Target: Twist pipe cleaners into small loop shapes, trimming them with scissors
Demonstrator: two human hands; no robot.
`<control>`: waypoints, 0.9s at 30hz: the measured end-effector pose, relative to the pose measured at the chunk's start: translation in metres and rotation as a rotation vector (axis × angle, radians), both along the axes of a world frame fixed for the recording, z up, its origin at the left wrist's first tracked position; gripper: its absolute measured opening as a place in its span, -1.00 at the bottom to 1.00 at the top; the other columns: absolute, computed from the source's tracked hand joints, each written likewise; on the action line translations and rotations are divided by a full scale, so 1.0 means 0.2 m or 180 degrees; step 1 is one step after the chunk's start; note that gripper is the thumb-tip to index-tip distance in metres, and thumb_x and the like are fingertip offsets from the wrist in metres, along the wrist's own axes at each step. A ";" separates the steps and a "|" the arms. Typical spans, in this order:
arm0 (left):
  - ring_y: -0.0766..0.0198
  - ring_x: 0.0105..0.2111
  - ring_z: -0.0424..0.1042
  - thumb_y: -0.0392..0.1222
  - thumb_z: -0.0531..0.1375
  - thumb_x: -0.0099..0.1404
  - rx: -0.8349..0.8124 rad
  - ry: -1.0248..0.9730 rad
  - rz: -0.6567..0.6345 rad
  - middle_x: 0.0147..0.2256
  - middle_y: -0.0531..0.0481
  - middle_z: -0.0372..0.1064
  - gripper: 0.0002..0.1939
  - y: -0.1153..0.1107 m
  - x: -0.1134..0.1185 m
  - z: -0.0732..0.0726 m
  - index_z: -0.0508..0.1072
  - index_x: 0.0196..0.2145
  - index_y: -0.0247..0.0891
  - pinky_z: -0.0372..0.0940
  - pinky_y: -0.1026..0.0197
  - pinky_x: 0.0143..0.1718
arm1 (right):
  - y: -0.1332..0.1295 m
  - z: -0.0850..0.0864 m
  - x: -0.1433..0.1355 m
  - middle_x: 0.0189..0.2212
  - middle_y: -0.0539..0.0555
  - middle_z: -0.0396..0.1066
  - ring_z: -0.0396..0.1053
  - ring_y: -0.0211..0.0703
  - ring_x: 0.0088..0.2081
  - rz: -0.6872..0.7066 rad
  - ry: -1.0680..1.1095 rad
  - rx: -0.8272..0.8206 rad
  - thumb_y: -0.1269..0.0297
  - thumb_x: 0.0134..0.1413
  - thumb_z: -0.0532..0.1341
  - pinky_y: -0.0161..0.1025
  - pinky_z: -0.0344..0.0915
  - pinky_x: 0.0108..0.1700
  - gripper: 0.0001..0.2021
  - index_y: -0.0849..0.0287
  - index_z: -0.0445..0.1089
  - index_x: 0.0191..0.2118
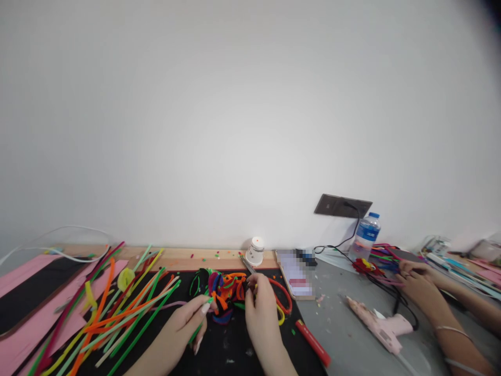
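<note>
My left hand point(190, 318) is closed in a pinch on a green pipe cleaner point(195, 332), its end sticking up past the fingertips. Beside it, my right hand point(261, 305) has its fingers bent together at the edge of a heap of coiled pipe cleaners point(230, 287) in orange, blue, red and green. What those fingers hold, if anything, is hidden. A grey metal blade point(248, 265) shows just beyond the right hand. To that hand's right lies a red loop point(287, 297), partly covered.
Loose pipe cleaners point(129, 318) spread across the left over pink sheets point(43, 292). A paper cup point(255, 251) stands upside down at the back. Rightward are a phone point(295, 274), a red stick point(313, 343), a pink glue gun point(378, 324), a bottle point(366, 237) and another person's hands point(418, 284).
</note>
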State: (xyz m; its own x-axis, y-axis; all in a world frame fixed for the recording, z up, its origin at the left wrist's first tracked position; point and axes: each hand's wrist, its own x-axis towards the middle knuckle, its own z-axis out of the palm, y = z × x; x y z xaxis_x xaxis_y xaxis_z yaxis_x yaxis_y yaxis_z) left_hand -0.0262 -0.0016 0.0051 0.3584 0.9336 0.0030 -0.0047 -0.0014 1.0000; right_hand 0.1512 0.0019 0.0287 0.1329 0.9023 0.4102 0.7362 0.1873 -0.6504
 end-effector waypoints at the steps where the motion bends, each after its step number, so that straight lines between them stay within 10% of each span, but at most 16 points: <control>1: 0.41 -0.74 0.09 0.13 0.04 0.17 -0.0079 -0.0121 0.0025 -0.74 0.22 0.09 -0.63 0.00 0.00 -0.01 0.33 -0.33 -0.26 0.06 0.37 -0.69 | 0.01 0.00 0.02 -0.25 0.15 0.28 0.23 -0.05 -0.19 -0.0169 -0.0296 0.0012 0.61 -0.08 -0.03 -0.21 0.15 -0.16 -0.72 0.22 0.23 -0.22; 8: 0.58 -0.81 -0.14 0.21 0.15 0.04 -0.0794 -0.0699 0.0070 -0.65 0.27 0.11 -0.54 0.05 -0.01 -0.05 0.29 -0.26 -0.20 -0.11 0.44 -0.80 | 0.03 0.01 0.13 -0.20 0.24 0.28 0.27 0.08 -0.19 -0.0987 -0.1628 -0.0942 0.65 -0.23 0.01 -0.17 0.17 -0.20 -0.55 0.25 0.30 -0.14; 27: 0.59 -0.81 -0.12 0.19 0.16 0.03 -0.1020 -0.1050 0.0238 -0.65 0.25 0.14 -0.59 0.04 -0.02 -0.02 0.20 -0.48 -0.21 -0.14 0.44 -0.77 | 0.12 -0.08 0.27 -0.36 0.26 0.38 0.38 0.05 -0.27 -0.1002 -0.1260 -0.1328 0.54 -0.27 0.11 -0.25 0.21 -0.31 -0.74 0.31 0.31 -0.31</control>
